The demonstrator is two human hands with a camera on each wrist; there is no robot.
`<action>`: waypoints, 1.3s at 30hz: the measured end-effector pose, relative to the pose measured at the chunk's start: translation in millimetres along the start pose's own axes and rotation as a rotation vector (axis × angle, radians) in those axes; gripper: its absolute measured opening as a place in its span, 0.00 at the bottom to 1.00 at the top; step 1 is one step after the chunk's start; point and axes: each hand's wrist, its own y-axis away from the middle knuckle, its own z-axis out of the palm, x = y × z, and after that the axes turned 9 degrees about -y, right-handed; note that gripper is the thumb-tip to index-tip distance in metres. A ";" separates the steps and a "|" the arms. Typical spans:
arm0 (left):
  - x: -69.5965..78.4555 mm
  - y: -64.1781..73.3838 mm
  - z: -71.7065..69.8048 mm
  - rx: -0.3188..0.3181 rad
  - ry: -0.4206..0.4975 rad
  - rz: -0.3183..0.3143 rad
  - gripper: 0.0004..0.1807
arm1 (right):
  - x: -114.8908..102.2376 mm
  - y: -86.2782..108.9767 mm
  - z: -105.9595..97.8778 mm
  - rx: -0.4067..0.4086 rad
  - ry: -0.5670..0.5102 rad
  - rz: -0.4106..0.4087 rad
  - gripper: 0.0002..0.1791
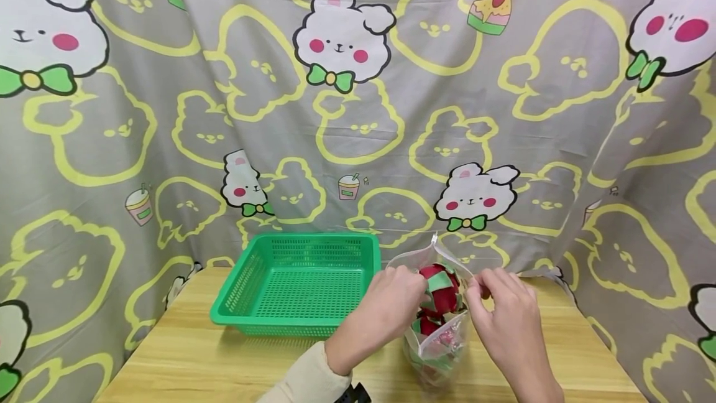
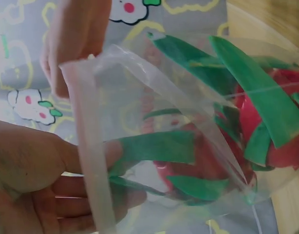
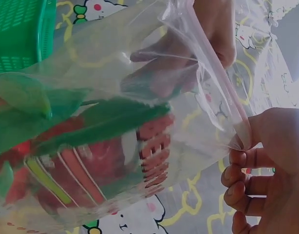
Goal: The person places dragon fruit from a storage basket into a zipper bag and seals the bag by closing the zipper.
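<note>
A clear zip bag (image 1: 416, 344) with red lettering stands upright on the table, its mouth spread wide. Red dragon fruits (image 1: 445, 298) with long green scales fill it, seen through the plastic in both wrist views. My left hand (image 1: 391, 297) reaches in through the mouth, thumb and fingers pinching a green scale (image 2: 159, 146) of the upper dragon fruit. At the opposite side of the mouth, my right hand (image 1: 506, 303) pinches the bag's rim (image 3: 239, 136) between thumb and curled fingers. Part of the left fingers is blurred behind the plastic.
A green plastic basket (image 1: 224, 310) with perforated walls and nothing in it stands left of the bag, close to my left forearm. Behind the wooden table (image 1: 184, 353) hangs a grey curtain (image 1: 358, 135) with cartoon prints.
</note>
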 end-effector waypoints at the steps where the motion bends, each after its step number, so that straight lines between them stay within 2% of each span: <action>1: 0.5 -0.7 1.2 0.018 -0.026 -0.007 0.21 | 0.0 0.0 0.3 -0.001 0.000 -0.001 0.15; 8: 4.4 -7.9 5.2 0.125 -0.092 -0.074 0.21 | -0.3 -1.6 0.5 -0.010 0.008 -0.009 0.14; 18: 13.4 -15.0 12.5 0.150 -0.059 -0.110 0.17 | 0.9 -0.6 3.1 -0.022 0.005 -0.021 0.13; 23: 13.6 -16.2 16.5 0.172 -0.059 -0.127 0.19 | 1.4 0.5 4.4 -0.031 0.002 -0.012 0.15; 27: 10.8 -15.6 16.4 0.160 -0.067 -0.119 0.14 | 1.3 0.2 5.1 -0.028 -0.004 -0.015 0.15; 34: 7.9 -13.4 10.7 0.040 -0.007 -0.043 0.08 | 0.7 -1.7 4.9 -0.027 -0.018 -0.032 0.15; 39: 7.0 -15.7 16.1 0.085 0.096 0.003 0.04 | 1.1 -1.5 4.1 -0.029 -0.010 -0.026 0.15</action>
